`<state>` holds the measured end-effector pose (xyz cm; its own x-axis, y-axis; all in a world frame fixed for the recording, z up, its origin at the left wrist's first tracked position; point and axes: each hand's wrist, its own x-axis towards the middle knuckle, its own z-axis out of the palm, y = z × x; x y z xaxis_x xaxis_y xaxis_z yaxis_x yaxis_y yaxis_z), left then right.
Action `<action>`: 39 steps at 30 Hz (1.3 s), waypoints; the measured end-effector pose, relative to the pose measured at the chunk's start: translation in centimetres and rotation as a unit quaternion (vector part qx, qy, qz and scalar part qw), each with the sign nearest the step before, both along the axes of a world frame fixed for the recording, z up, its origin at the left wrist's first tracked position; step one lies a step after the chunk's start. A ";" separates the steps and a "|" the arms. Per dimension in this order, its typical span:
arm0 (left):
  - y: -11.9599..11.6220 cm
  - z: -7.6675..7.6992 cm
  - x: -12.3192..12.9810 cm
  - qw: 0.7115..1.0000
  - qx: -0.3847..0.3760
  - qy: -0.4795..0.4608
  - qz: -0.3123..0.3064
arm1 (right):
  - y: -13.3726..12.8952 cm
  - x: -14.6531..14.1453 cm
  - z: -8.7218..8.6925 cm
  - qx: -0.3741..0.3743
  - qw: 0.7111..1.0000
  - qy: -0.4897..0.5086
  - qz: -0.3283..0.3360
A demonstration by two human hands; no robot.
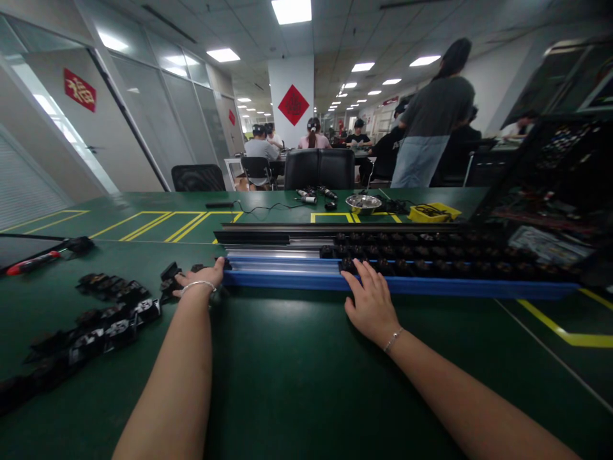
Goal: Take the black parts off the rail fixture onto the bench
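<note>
A long blue rail (282, 280) with a silvery channel lies across the table in front of me. At its left end, my left hand (198, 278) has its fingers around a small black part (225, 263), partly hidden by the hand. My right hand (371, 303) lies over the rail's front edge, fingers extended and a little apart. Its fingertips touch the first black block (348, 264) of a row that fills the channel to the right. Behind, parallel rails carry more black blocks (421, 252). Loose black parts (108, 329) lie in lines to the left.
A red-handled tool (33, 262) lies far left on the green table (287, 390). Beyond the rails are a metal bowl (363, 204), a yellow tray (434, 213) and cables. A dark rack (550, 172) stands at right. Other people sit and stand farther back.
</note>
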<state>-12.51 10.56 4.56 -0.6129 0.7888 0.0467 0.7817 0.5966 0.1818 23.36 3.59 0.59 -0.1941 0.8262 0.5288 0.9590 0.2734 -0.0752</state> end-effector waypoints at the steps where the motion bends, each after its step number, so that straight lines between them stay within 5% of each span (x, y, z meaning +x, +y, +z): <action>1: -0.3 0.0 0.2 0.998 -0.007 -0.038 0.044 | 0.0 0.0 0.0 0.002 1.000 0.002 -0.003; 6: -1.1 -0.3 -0.1 0.987 0.030 -0.119 0.101 | -0.2 -0.1 0.2 0.016 1.000 -0.003 -0.005; 12: -0.6 0.6 0.8 0.975 0.200 -0.084 0.038 | -0.3 -0.1 0.2 0.018 1.000 -0.009 -0.006; 14: -0.3 1.3 2.6 0.969 0.237 -0.071 -0.014 | -0.3 -0.1 0.2 0.018 1.000 -0.009 -0.004; 17: -0.1 1.7 7.0 0.941 0.287 -0.026 -0.175 | -0.2 -0.2 0.0 0.020 1.000 -0.010 0.003; 21: -1.9 0.0 14.3 0.876 0.296 0.009 -0.380 | -0.2 -0.2 -0.2 0.016 0.999 -0.015 0.028; 24: -4.0 -1.8 18.3 0.843 0.235 0.031 -0.483 | -0.1 -0.1 -0.5 0.014 0.999 -0.015 0.048; 29: -5.5 -3.1 20.0 0.834 0.182 0.067 -0.517 | 0.1 0.1 -0.7 0.008 0.998 -0.018 0.067; 39: -5.6 -2.4 20.7 0.857 0.130 0.091 -0.490 | -0.1 -0.2 -0.1 -0.040 0.992 -0.015 0.115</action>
